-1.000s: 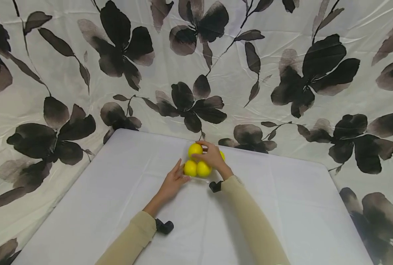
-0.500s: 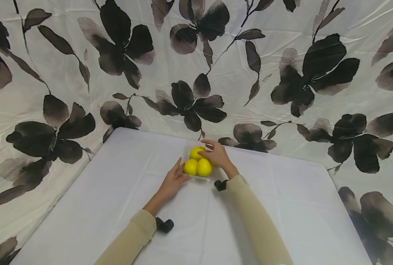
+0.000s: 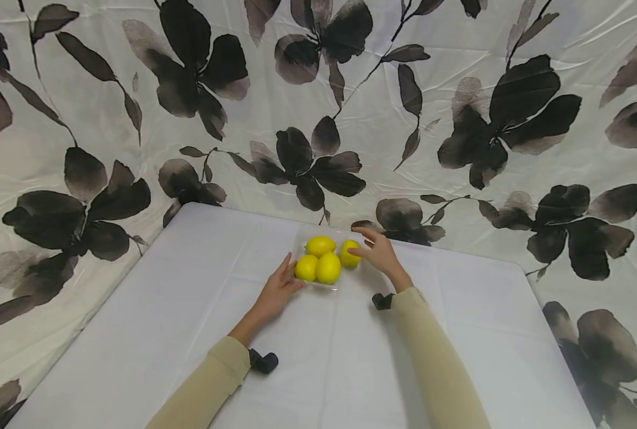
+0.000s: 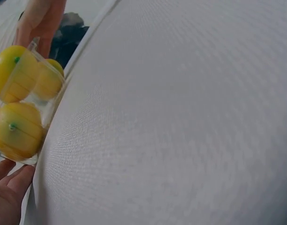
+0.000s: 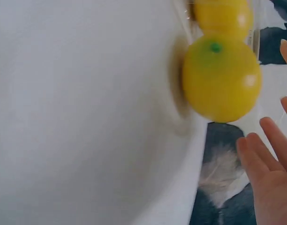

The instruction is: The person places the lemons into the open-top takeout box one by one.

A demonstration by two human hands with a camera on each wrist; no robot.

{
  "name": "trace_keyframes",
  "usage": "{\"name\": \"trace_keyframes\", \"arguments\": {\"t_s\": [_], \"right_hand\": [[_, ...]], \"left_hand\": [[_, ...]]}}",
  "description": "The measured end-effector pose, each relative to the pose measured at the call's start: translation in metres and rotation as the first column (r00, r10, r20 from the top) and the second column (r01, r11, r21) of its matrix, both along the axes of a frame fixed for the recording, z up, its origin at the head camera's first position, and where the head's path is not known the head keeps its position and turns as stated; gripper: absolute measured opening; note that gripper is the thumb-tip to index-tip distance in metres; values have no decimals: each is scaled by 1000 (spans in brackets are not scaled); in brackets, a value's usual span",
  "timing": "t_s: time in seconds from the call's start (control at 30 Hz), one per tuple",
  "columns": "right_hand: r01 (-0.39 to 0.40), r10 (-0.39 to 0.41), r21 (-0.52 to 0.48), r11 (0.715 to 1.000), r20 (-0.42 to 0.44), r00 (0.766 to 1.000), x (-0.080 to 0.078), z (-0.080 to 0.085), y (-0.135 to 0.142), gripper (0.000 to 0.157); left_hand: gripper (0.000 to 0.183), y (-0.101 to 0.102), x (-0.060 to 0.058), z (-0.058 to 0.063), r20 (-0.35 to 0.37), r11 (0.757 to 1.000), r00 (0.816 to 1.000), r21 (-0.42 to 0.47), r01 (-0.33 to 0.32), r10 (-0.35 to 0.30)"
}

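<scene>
A clear plastic container (image 3: 326, 286) stands near the table's far edge with three yellow lemons in it: a back lemon (image 3: 320, 245), a front left lemon (image 3: 305, 268) and a front right lemon (image 3: 329, 268). My left hand (image 3: 273, 296) rests against its front left corner, thumb along the front and fingers up the left side. A fourth lemon (image 3: 348, 254), green at its tip (image 5: 215, 47), lies on the table just right of the container. My right hand (image 3: 381, 255) is beside it with spread fingers; in the right wrist view a gap shows between fingers (image 5: 275, 140) and lemon.
A white cloth covers the table (image 3: 275, 381). Right behind its far edge hangs a pale curtain (image 3: 404, 119) with dark flowers. Each wrist carries a small black camera, the left camera (image 3: 263, 361) and the right camera (image 3: 382, 301).
My right hand has come away from the back lemon in the container and moved right to the lemon outside. That back lemon now lies lengthwise. The left hand has stayed at the corner.
</scene>
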State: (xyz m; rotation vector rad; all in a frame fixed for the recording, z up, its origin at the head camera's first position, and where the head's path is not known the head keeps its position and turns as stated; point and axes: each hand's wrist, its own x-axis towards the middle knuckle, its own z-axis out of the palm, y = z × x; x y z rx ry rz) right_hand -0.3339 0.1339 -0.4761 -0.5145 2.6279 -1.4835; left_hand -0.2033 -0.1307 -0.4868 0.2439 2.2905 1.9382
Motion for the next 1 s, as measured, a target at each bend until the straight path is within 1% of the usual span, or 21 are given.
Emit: {"name": "trace_keyframes", "arguments": {"t_s": [0.17,0.27,0.37,0.47,0.53,0.6,0.7,0.8,0.93,1.0], "right_hand": [[16,-13,-38,999,100,995,2,-10,4,64],[26,-19,-49,998,142,990,2,-17,4,62],[33,-25,-50,998,149,989,2,-23,3,59],[44,-38,-43,998,129,991,3,-26,2,58],[60,-56,-37,997,113,992,3,-26,2,57],[79,-76,-29,996,91,993,3,-24,4,57],[102,-101,-21,995,50,994,1,-18,6,58],[136,-135,-29,990,7,991,-1,-8,8,58],[161,-162,-89,983,-3,987,-3,5,6,58],[144,-145,-112,983,-2,989,-3,9,2,60]], "left_hand": [[78,0,0,-1,-7,1000,1000,-3,-1,1],[78,0,-3,-6,-16,1000,1000,13,-10,11],[79,0,-9,-18,-23,999,999,21,-27,27],[79,0,-14,-29,-34,999,998,14,-43,43],[79,0,-16,-34,-43,999,998,-1,-48,48],[80,0,-17,-35,-46,999,998,-15,-52,51],[80,-1,-17,-33,-45,998,998,-28,-54,52],[81,-1,-16,-28,-40,999,998,-18,-44,43],[80,-1,-9,-12,-40,1000,999,5,-13,13],[79,0,-5,-5,-38,1000,999,6,-6,7]]}}
